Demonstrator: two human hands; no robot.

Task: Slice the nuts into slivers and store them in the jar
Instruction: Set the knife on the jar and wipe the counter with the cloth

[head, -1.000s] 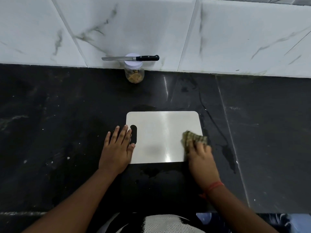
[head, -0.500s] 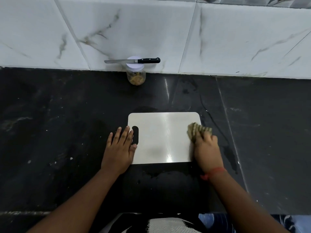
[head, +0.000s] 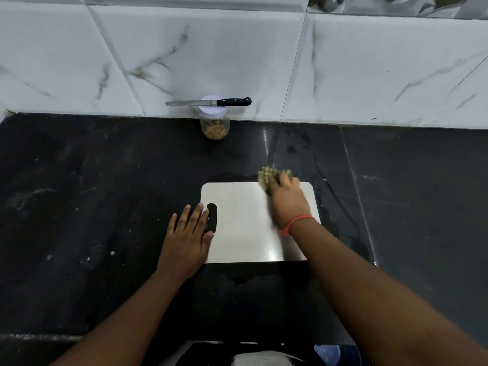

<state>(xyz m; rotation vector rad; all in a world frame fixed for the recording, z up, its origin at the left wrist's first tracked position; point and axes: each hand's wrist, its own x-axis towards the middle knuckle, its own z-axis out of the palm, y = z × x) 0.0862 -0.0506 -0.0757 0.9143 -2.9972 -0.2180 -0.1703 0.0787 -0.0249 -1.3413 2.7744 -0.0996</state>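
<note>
A bare steel cutting board (head: 243,233) lies on the black counter in front of me. My left hand (head: 188,236) lies flat with straight fingers on the board's left edge, beside its handle slot. My right hand (head: 286,200) grips a greenish wiping cloth (head: 269,177) at the board's far edge; the hand is motion-blurred. A small clear jar (head: 214,125) with a white lid holds nut slivers and stands against the back wall. A black-handled knife (head: 208,102) rests across the jar's lid.
The black stone counter (head: 105,194) stretches wide on both sides, with wet smears near the board's right side. A white marble-tiled wall (head: 343,62) closes off the back.
My right hand has swept the cloth from the board's near right side up to its far edge. My left hand has stayed on the board's left edge.
</note>
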